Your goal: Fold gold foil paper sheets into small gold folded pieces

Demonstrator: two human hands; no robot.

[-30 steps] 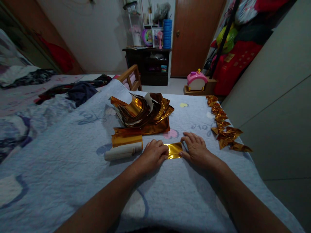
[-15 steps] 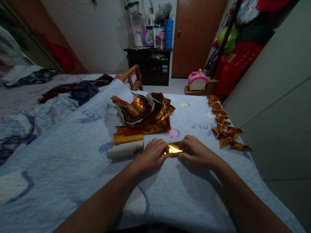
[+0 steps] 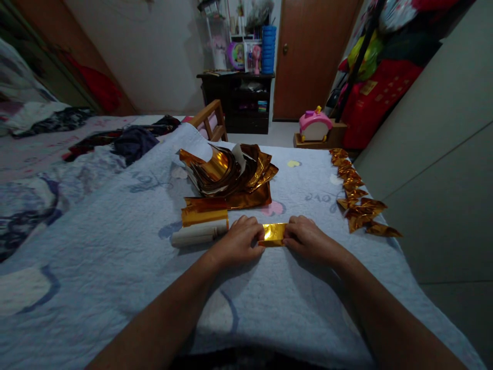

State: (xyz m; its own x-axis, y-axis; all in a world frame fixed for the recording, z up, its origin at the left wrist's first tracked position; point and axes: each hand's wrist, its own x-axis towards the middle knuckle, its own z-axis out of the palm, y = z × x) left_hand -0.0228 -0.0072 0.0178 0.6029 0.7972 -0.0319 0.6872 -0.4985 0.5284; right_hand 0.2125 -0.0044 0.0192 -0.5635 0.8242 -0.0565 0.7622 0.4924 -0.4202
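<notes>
Between my two hands a small strip of gold foil paper (image 3: 273, 235) is stretched over the bed, with a crease along its lower edge. My left hand (image 3: 243, 239) pinches its left end, and my right hand (image 3: 306, 237) pinches the right end. Just left of my left hand lie a curled sheet with a pale back (image 3: 198, 233) and a gold face (image 3: 204, 217). Behind them is a fanned, curved stack of gold foil sheets (image 3: 227, 172). Several folded gold foil pieces (image 3: 356, 198) form a row along the bed's right edge.
A pale blue patterned bedspread (image 3: 127, 277) covers the bed under everything. Rumpled dark clothes (image 3: 136, 141) lie at the left. Beyond the bed stand a wooden chair (image 3: 211, 121), a dark cabinet (image 3: 246, 105) and a pink toy (image 3: 315, 126). A pale wardrobe (image 3: 435, 169) borders the right side.
My right fingers have shifted to the strip's right end. The strip now shows a flatter, evenly lit face with less bright glare. The camera view has tilted slightly.
</notes>
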